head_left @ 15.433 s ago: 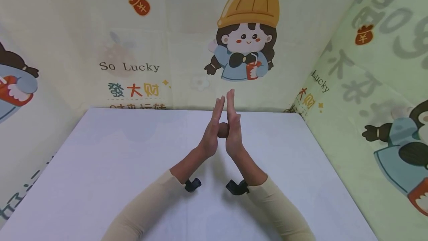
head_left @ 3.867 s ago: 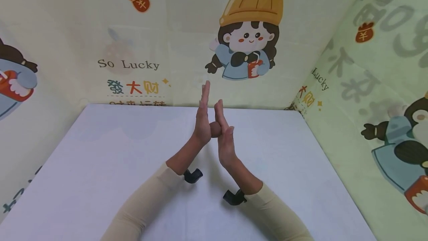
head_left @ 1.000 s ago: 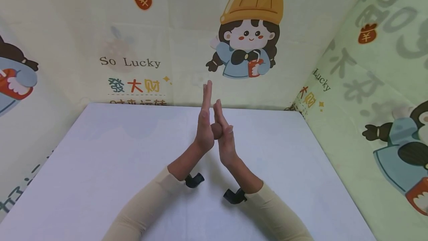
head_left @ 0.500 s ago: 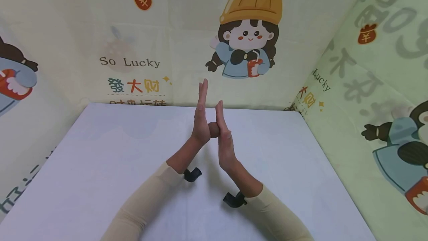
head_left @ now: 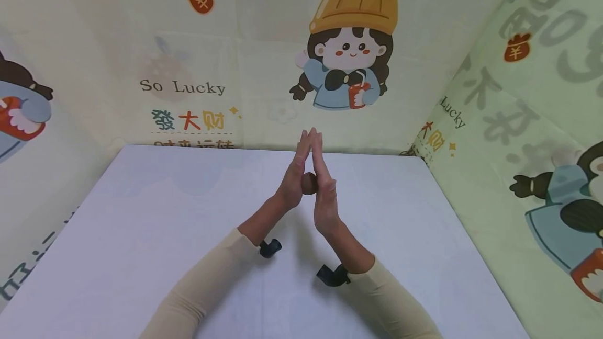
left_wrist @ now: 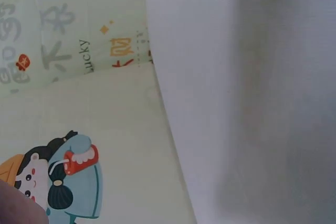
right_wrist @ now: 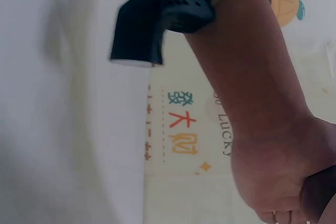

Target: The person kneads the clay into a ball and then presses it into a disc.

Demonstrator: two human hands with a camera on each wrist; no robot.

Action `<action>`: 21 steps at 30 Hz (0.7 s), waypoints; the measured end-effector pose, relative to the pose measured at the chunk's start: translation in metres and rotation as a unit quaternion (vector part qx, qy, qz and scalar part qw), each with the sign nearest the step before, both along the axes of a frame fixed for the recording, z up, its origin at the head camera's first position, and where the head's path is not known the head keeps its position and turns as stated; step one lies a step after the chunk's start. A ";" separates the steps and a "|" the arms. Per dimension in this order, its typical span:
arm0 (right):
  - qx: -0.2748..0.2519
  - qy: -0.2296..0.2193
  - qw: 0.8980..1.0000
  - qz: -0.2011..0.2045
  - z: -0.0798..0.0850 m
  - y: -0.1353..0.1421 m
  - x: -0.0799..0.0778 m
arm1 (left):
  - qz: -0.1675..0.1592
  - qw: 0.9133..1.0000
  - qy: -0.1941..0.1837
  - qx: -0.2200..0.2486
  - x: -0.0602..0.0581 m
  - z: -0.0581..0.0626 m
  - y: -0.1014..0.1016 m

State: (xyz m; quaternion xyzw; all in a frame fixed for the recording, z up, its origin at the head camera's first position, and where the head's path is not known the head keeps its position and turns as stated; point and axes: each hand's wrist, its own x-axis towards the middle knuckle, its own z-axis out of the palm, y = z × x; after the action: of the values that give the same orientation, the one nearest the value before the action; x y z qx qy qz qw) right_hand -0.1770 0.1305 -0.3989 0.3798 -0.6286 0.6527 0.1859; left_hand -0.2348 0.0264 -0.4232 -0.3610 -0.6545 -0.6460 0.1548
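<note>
A small brown ball (head_left: 309,184) sits between two upright palms above the table in the head view. On its left side my left hand (head_left: 291,184) presses it with straight fingers. My right hand (head_left: 325,200) presses from the other side, its fingers also straight. The fingertips of both hands lean together over the ball, forming a narrow peak. In the right wrist view the ball (right_wrist: 319,195) is partly visible at the lower right, against the left hand (right_wrist: 275,177). The left wrist view has only a blurred bit of skin in its lower left corner; no ball shows there.
A white table (head_left: 155,255) lies under the hands. Printed cloth walls (head_left: 264,25) stand behind it and at both sides. Each wrist carries a black camera mount, one on the left (head_left: 270,248) and one on the right (head_left: 333,275).
Since half a second ago, the left hand has drawn back toward the body and tilted right, while the right hand has slid slightly forward. The ball has shifted a little right, still between the palms.
</note>
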 end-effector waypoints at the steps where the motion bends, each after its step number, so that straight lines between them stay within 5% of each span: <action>1: 0.001 0.003 1.000 -0.004 0.002 0.001 -0.001 | -0.003 1.000 0.002 -0.005 0.001 -0.001 0.001; 7: 0.006 0.008 1.000 -0.023 0.008 0.007 -0.006 | 0.002 0.999 0.026 -0.024 0.006 -0.010 0.006; 16: 0.013 -0.019 0.998 -0.050 0.013 0.014 -0.013 | 0.102 0.981 0.115 -0.118 0.018 -0.004 0.011; 21: -0.007 -0.048 0.998 -0.037 0.007 0.014 -0.017 | 0.108 0.979 0.137 -0.106 0.028 0.003 0.016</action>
State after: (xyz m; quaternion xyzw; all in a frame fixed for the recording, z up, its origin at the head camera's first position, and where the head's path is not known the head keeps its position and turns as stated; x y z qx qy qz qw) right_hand -0.1939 0.1443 -0.3916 0.3235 -0.6456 0.6673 0.1823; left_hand -0.2066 0.0421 -0.4198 -0.3876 -0.7273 -0.4963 0.2731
